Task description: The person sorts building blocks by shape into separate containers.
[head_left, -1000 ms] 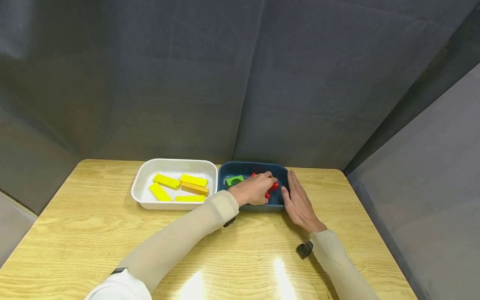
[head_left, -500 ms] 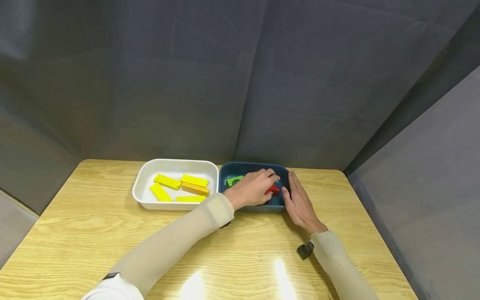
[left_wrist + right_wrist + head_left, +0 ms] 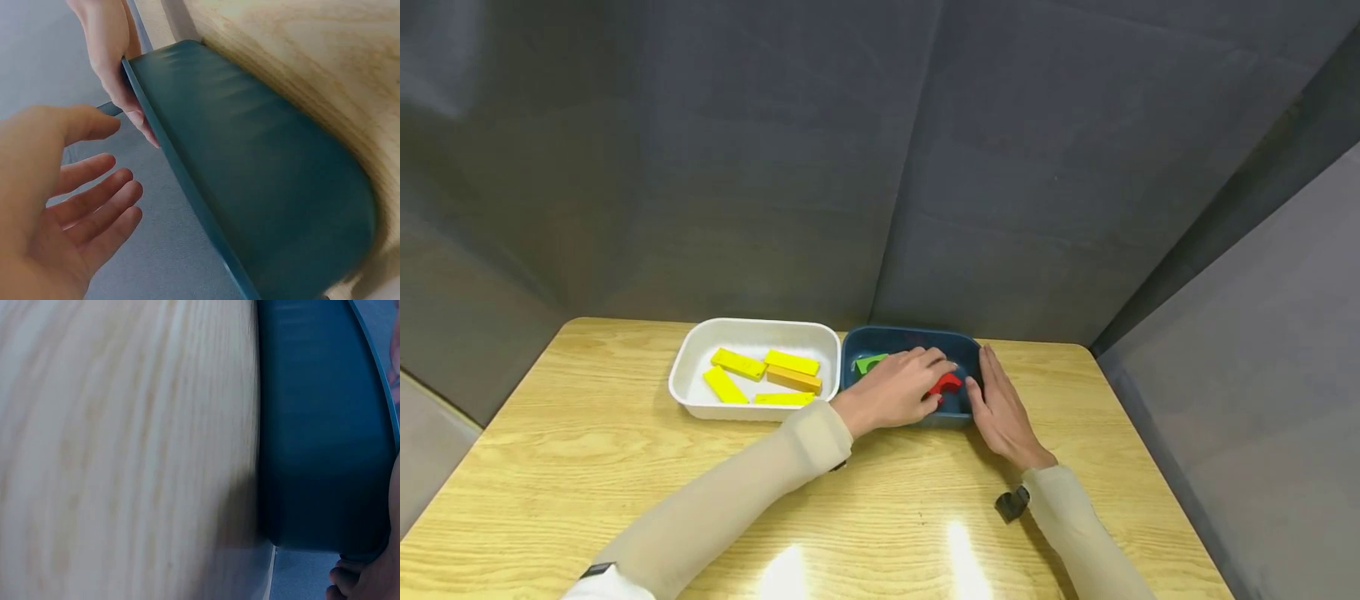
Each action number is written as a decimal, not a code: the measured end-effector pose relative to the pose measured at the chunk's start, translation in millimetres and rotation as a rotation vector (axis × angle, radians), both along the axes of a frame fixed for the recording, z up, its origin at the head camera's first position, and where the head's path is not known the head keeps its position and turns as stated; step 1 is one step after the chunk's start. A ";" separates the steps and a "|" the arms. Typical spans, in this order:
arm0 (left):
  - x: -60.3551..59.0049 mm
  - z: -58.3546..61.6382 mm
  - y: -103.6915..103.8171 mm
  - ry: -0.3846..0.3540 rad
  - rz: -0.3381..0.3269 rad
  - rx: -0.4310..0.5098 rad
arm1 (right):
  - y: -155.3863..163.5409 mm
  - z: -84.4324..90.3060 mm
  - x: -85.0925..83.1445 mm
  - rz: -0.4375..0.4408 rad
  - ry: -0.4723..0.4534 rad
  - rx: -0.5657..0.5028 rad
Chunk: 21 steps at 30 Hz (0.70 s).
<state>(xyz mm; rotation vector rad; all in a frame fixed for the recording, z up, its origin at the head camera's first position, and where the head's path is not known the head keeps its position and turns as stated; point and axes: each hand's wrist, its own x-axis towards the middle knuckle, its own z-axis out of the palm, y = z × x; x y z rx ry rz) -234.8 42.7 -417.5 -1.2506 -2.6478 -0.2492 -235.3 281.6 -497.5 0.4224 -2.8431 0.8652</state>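
My left hand (image 3: pixel 891 390) is over the dark blue tray (image 3: pixel 958 410), its fingers loosely bent. In the left wrist view, that left hand (image 3: pixel 81 200) has nothing between thumb and fingers and is above the rim. Just beyond its fingertips in the head view lies a red block (image 3: pixel 949 382), partly covered by the hand. A green block (image 3: pixel 870 363) with a rounded cutout shows at the tray's left, also partly covered. My right hand (image 3: pixel 1003 414) rests with straight fingers along the right end of the tray; the right wrist view shows mostly the tray's outer side (image 3: pixel 325 437).
Left of the blue tray, right beside it, stands a white tray (image 3: pixel 681 379) with several yellow blocks (image 3: pixel 737 364) and an orange-yellow one (image 3: pixel 793 379). Both trays are near the back edge of the wooden table (image 3: pixel 587 467), before a dark grey curtain (image 3: pixel 775 167).
My left hand's fingers have loosened from the red pieces, and the hand has drawn back slightly left and toward me. The right hand has stayed at the tray's end.
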 end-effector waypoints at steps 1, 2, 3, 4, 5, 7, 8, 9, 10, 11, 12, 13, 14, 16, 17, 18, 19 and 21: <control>2.0 0.0 -1.5 0.002 -0.001 0.004 | 0.3 0.1 0.0 0.000 0.000 0.001; 3.9 -0.2 -3.2 0.004 -0.002 0.008 | 0.8 0.1 0.2 0.001 -0.002 0.001; 6.1 -0.3 -4.7 0.007 -0.004 0.012 | 1.4 0.0 0.3 0.001 -0.002 0.002; 8.1 -0.6 -6.2 0.013 -0.005 0.014 | 2.0 0.0 0.6 0.002 -0.002 0.001; 10.1 -0.8 -8.0 0.018 -0.003 0.015 | 2.7 -0.1 0.9 0.002 0.000 0.002; 14.4 -0.6 -12.1 0.032 -0.001 0.016 | 4.1 -0.2 1.4 0.000 0.005 0.001; 16.3 -0.7 -14.3 0.039 0.001 0.018 | 4.7 -0.3 1.8 -0.003 0.009 0.001; 18.4 -0.5 -16.9 0.043 0.001 0.021 | 5.4 -0.4 2.0 -0.004 0.012 0.003; 20.8 -0.3 -20.0 0.043 0.003 0.028 | 5.9 -0.4 2.1 -0.006 0.011 0.004; 23.2 -0.3 -23.3 0.043 0.005 0.039 | 6.4 -0.5 2.1 -0.008 0.009 0.005; 25.7 -0.4 -26.8 0.043 0.007 0.054 | 6.9 -0.6 1.8 -0.011 0.007 0.006; 28.3 -0.3 -30.7 0.041 0.008 0.068 | 7.3 -0.6 1.6 -0.012 0.003 0.009; 31.3 -0.4 -35.0 0.039 0.010 0.083 | 7.5 -0.6 1.2 -0.013 0.000 0.009; 37.4 -1.1 -43.9 0.032 0.013 0.112 | 8.1 -0.7 0.4 -0.015 -0.009 0.011; 40.2 -2.0 -48.3 0.033 0.014 0.124 | 8.9 -0.6 0.4 -0.015 -0.013 0.012; 43.1 -2.7 -52.7 0.033 0.014 0.135 | 9.7 -0.4 0.4 -0.015 -0.015 0.015; 45.9 -3.6 -57.3 0.029 0.013 0.146 | 10.4 -0.1 0.5 -0.014 -0.015 0.017; 51.0 -6.3 -66.3 0.038 0.014 0.172 | 11.8 0.0 -0.1 -0.015 -0.009 0.025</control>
